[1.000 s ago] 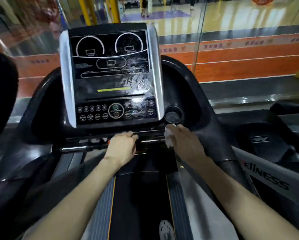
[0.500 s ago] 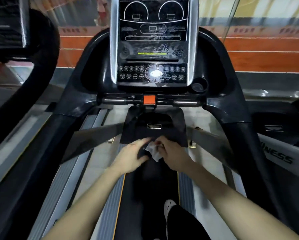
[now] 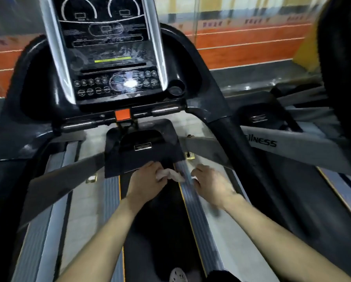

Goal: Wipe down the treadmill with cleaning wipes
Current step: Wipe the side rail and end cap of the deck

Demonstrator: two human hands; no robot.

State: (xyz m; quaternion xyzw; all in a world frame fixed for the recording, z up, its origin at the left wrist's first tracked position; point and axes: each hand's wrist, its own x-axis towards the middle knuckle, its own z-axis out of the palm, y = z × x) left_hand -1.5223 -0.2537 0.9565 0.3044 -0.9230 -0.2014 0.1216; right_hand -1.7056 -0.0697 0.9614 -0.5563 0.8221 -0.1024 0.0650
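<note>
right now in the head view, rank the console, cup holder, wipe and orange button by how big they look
1. console, by far the largest
2. cup holder and wipe: they look about alike; the wipe is bunched up and nearer the camera, so they are not ranked
3. orange button, smallest

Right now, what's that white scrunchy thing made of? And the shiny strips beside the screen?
The wipe looks like thin, soft cloth or paper: it crumples and sags in the left hand. The silver strips look like metal or silver-painted plastic: smooth, with long bright reflections. I can't tell which.
</note>
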